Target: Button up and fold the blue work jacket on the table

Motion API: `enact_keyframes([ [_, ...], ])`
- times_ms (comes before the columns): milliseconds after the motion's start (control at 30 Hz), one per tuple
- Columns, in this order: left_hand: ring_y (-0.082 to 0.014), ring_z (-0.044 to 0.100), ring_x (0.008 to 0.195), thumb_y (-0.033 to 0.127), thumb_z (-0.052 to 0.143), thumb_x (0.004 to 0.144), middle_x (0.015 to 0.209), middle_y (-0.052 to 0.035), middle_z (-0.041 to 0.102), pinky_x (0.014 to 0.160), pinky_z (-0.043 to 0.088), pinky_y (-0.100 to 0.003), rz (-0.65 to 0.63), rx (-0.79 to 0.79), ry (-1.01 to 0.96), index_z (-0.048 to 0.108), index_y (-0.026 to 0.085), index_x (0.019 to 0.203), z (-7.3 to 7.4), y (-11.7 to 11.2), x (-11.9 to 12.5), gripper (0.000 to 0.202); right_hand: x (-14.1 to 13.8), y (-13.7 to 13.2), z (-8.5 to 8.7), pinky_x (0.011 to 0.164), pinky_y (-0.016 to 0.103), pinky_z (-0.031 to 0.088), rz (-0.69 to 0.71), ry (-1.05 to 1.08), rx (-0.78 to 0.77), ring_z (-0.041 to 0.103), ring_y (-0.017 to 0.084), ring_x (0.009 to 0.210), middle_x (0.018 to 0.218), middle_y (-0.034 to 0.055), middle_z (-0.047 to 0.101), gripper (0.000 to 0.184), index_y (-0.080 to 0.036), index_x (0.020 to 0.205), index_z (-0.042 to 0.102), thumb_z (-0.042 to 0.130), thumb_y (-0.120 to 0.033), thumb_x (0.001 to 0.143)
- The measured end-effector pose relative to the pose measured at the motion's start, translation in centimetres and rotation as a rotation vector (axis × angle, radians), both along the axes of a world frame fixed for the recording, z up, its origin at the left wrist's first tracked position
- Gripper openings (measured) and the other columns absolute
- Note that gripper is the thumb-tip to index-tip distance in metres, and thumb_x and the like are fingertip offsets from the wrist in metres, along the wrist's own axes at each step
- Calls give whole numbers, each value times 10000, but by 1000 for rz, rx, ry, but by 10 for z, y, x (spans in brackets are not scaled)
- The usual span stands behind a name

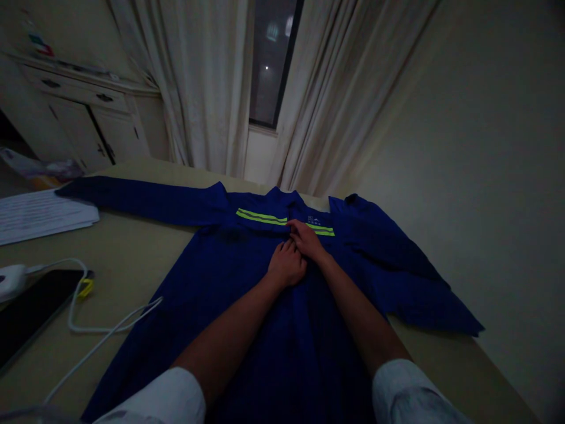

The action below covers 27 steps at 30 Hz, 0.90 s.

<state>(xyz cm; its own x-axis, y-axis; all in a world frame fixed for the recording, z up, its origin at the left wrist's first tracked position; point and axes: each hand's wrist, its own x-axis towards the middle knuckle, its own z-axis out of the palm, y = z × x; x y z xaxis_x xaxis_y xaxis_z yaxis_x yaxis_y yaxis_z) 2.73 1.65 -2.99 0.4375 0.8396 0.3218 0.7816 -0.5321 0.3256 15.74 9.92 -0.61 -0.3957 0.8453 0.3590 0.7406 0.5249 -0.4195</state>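
A dark blue work jacket lies front up, its sleeves spread to both sides and yellow-green stripes across the chest. Just below the stripes, my left hand is closed on the cloth along the front opening. My right hand meets it from the right and slightly higher, fingers bent and pinching the front edge by the chest stripe. The two hands touch, and their fingertips are partly hidden. Small white lettering shows on the chest beside my right hand.
The jacket rests on a pale table. Printed papers lie under the left sleeve's end. A black phone, a white charger and a white cable sit at the left. Behind are curtains and a cabinet.
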Motion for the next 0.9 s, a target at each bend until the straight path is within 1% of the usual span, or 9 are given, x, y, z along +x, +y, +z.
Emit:
enact_keyframes([
  [200, -296, 618, 1248, 256, 461, 970, 1295, -172, 701, 1138, 434, -437, 43, -66, -83, 737, 105, 1208, 7, 0, -2, 394, -4, 1, -21, 791, 324, 526, -226, 330, -60, 683, 204, 815, 912, 19, 755, 151, -225, 988, 715, 686, -205, 841],
  [367, -230, 691, 1088, 190, 396, 992, 1139, -109, 756, 1016, 508, -348, 215, -180, -230, 745, 176, 1090, 12, 22, -12, 363, -5, 5, -31, 860, 330, 509, -241, 279, -14, 684, 211, 897, 944, 54, 754, 84, -205, 897, 762, 704, -152, 867],
  [433, -250, 677, 1146, 208, 394, 1000, 1189, -128, 749, 1044, 496, -370, 285, -136, -206, 723, 158, 1146, 15, 41, -17, 363, -6, 5, -32, 880, 329, 498, -230, 198, 11, 670, 214, 948, 995, 67, 738, 128, -202, 907, 766, 675, -115, 889],
  [467, -262, 650, 1220, 222, 389, 1009, 1263, -138, 731, 1089, 471, -391, 279, -110, -168, 705, 149, 1210, 16, 53, -20, 382, -6, 4, -32, 883, 328, 495, -229, 156, 19, 660, 215, 967, 1021, 72, 728, 151, -201, 921, 765, 659, -97, 898],
  [533, -270, 559, 1383, 264, 347, 1043, 1433, -137, 662, 1193, 387, -442, 190, -114, -75, 640, 154, 1371, 16, 75, -25, 453, -8, 2, -33, 884, 328, 490, -233, 80, 34, 637, 219, 987, 1052, 81, 708, 184, -197, 956, 757, 618, -80, 924],
  [633, -234, 427, 1524, 304, 217, 1090, 1582, -114, 549, 1286, 247, -474, 31, -238, 51, 511, 178, 1543, 11, 101, -33, 555, -11, -2, -31, 913, 336, 481, -223, -1, 51, 608, 230, 1016, 1055, 94, 688, 219, -183, 994, 745, 555, -78, 967],
  [733, -200, 363, 1565, 254, 97, 1088, 1645, -103, 467, 1306, 194, -456, 5, -331, 119, 423, 177, 1612, 7, 115, -37, 622, -13, -7, -25, 966, 348, 466, -154, -62, 30, 592, 237, 1063, 1098, 103, 683, 212, -175, 974, 736, 567, -49, 947],
  [800, -188, 337, 1577, 232, 32, 1080, 1672, -60, 430, 1306, 190, -457, -2, -367, 136, 426, 221, 1615, 6, 119, -38, 665, -12, -14, -18, 982, 357, 462, -103, -75, -8, 592, 236, 1072, 1112, 99, 683, 190, -176, 934, 733, 603, -38, 926],
  [900, -202, 282, 1600, 262, 38, 1081, 1710, -9, 360, 1311, 167, -482, -37, -343, 174, 439, 273, 1612, 5, 117, -39, 666, -9, -40, -8, 948, 359, 470, -41, -56, -80, 611, 226, 1030, 1044, 78, 687, 134, -179, 878, 731, 679, -61, 914],
])
